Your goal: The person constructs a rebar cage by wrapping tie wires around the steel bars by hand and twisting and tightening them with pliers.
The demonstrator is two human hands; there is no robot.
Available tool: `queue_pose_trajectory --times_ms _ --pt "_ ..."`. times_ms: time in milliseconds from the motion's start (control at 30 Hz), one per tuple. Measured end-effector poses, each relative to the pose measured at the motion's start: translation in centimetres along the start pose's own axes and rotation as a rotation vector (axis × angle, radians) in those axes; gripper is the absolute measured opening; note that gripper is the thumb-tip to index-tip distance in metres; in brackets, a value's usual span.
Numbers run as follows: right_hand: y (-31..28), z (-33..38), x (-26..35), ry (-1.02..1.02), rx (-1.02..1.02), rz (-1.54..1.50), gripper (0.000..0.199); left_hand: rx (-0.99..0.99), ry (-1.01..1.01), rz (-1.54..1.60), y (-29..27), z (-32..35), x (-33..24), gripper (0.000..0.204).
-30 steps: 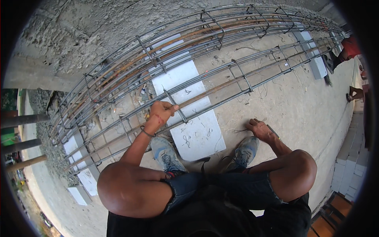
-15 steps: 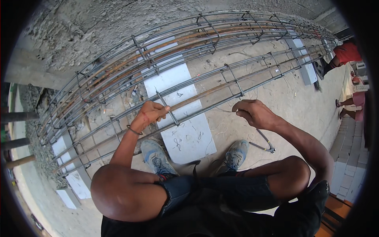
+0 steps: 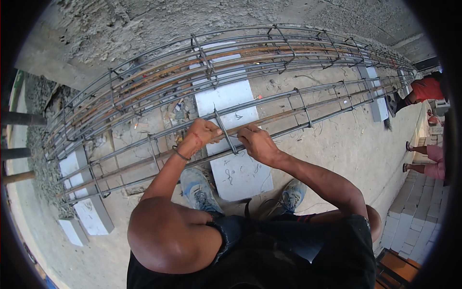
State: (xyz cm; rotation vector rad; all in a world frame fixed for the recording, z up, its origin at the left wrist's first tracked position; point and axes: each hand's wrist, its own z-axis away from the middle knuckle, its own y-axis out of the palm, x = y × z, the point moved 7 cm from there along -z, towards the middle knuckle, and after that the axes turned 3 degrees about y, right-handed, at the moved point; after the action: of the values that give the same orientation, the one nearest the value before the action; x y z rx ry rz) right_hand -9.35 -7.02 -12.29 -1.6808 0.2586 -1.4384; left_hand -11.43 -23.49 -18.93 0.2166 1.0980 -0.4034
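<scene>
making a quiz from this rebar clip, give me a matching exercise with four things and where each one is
Things:
1. left hand
2. right hand
3. white block
4. stacked pavers

Places:
A. under the rebar cage, in front of the shoes
B. on the near bars, right of the upright stirrup
C. far right edge
D. on the near bars, left of the stirrup

Pairs: 1-D, 2-B, 3-A, 4-C

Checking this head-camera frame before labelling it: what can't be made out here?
- Tie wire, if any: too small, hidden by the left hand and right hand.
- Long grey steel rebar cage: its ends run into the dark fisheye rim.
- Person in the red shirt: cut off at the right edge.
</scene>
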Motion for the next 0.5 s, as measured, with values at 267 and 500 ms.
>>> queue_pose_trajectory --times_ms 267,500 --pt "0.3 -1.1 -0.3 0.265 0.241 0.108 0.013 -0.369 0.148 -0.425 0.2 1.9 -4.0 0.012" --pt "-0.6 -4.1 1.9 0.248 0.363 0.105 0.014 -0.37 0.715 -0.945 5.1 5.1 -7.5 0.014"
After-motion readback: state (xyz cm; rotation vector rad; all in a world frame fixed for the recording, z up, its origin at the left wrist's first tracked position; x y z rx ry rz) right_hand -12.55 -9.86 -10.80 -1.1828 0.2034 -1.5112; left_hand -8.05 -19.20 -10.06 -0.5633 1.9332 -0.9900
